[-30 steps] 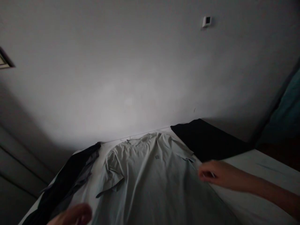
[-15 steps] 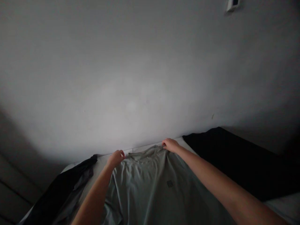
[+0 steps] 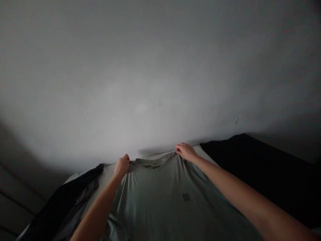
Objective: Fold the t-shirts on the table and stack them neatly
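Observation:
A grey-green T-shirt (image 3: 155, 190) with a small dark square emblem on its chest is stretched between my two hands. My left hand (image 3: 122, 165) pinches it at the shoulder, left of the neckline. On the other side of the collar, my right hand (image 3: 186, 151) grips the opposite shoulder with closed fingers. The collar spans the gap between them, pulled fairly taut. Folds run down from both grips. The shirt's lower part goes out of view at the bottom edge.
Dark clothing (image 3: 57, 201) lies to the left on a pale surface. A large black cloth or garment (image 3: 260, 174) is spread on the right. Directly behind rises a plain grey wall (image 3: 150, 83), and a panel with dark lines (image 3: 17, 201) stands at far left.
My hands have moved slightly apart and up in view, drawing the collar wider and smoothing the chest of the T-shirt. The camera view has shifted a little.

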### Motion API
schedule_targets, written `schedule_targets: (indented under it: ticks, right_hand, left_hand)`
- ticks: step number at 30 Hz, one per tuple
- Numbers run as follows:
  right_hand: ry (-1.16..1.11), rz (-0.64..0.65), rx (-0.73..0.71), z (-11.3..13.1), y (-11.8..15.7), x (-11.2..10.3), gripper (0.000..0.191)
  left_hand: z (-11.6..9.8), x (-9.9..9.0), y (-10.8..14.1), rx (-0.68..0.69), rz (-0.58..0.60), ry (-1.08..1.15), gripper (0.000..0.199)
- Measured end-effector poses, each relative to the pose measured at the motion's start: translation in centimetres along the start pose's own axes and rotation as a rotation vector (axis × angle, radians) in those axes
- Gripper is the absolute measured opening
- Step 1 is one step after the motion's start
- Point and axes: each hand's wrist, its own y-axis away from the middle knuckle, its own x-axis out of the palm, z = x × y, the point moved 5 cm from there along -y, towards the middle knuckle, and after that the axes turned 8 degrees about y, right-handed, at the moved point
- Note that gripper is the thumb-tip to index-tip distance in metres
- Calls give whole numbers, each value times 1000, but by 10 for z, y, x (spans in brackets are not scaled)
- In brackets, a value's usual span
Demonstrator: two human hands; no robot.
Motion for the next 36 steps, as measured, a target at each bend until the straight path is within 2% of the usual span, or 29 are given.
schedule_targets:
  ticks: [6, 10, 14, 17, 19, 23, 25, 27, 29, 33, 34, 36]
  right_hand:
    - [85, -19, 157, -8, -13, 1, 17]
    - [118, 5, 200, -6, -15, 12, 18]
    - [108, 30, 192, -4, -9, 21, 13]
    - [100, 33, 202, -14, 1, 20, 15]
    - [84, 39, 240, -30, 11, 17, 21]
    - [-5, 68, 380, -73, 50, 4, 33]
    - [-49, 65, 398, -89, 81, -7, 32]
    - [-89, 72, 378, -96, 116, -20, 31]
    - [-121, 119, 380, -95, 152, -29, 32]
    - [-62, 206, 455, -78, 205, -41, 33]
    - [-37, 214, 466, -73, 212, -43, 32]
    - [-23, 238, 481, -65, 220, -44, 26]
  left_hand:
    - [-19, 5, -6, 14, -121, -106, 36]
    - [-26, 18, -4, 89, -134, -167, 41]
    - [-21, 24, -1, 145, -134, -202, 36]
    - [-11, 17, 5, 129, -160, -215, 37]
    - [-4, 7, 16, 103, -170, -211, 38]
    - [12, -7, 55, 112, -102, -180, 29]
    - [24, -5, 82, 163, -35, -135, 25]
    - [41, 4, 111, 239, 30, -69, 24]
    - [62, 19, 139, 350, 75, -5, 30]
    - [92, 46, 178, 629, 90, 84, 77]
    - [96, 48, 183, 665, 72, 106, 75]
    - [96, 41, 188, 679, 19, 178, 47]
